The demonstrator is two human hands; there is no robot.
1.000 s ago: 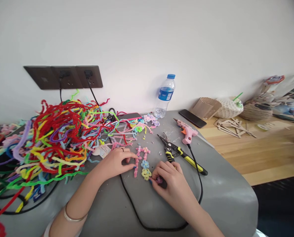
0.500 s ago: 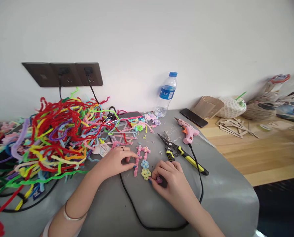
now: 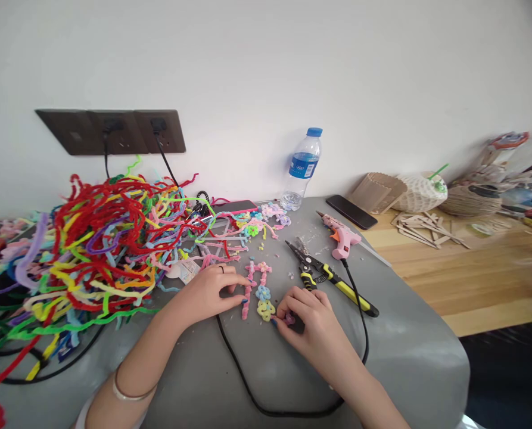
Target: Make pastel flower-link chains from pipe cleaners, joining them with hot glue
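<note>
My left hand (image 3: 212, 292) lies on the grey table cover, its fingertips pressing a pink pipe-cleaner stem (image 3: 246, 293) flat. Beside that stem sits a chain of small pipe-cleaner flowers, pink, blue and yellow (image 3: 264, 295). My right hand (image 3: 308, 319) pinches a small pink flower piece (image 3: 288, 320) right next to the yellow flower at the chain's lower end. A ring is on my left hand and a bangle on that wrist.
A big tangle of coloured pipe cleaners (image 3: 100, 238) fills the left. Yellow-handled pliers (image 3: 323, 275), a pink glue gun (image 3: 341, 238) with a black cord, a water bottle (image 3: 302, 170) and a black phone (image 3: 350, 212) lie beyond. Wooden sticks and baskets (image 3: 422, 196) sit at right.
My hands have barely shifted; the right hand edged slightly up toward the yellow flower. The view tilted a little.
</note>
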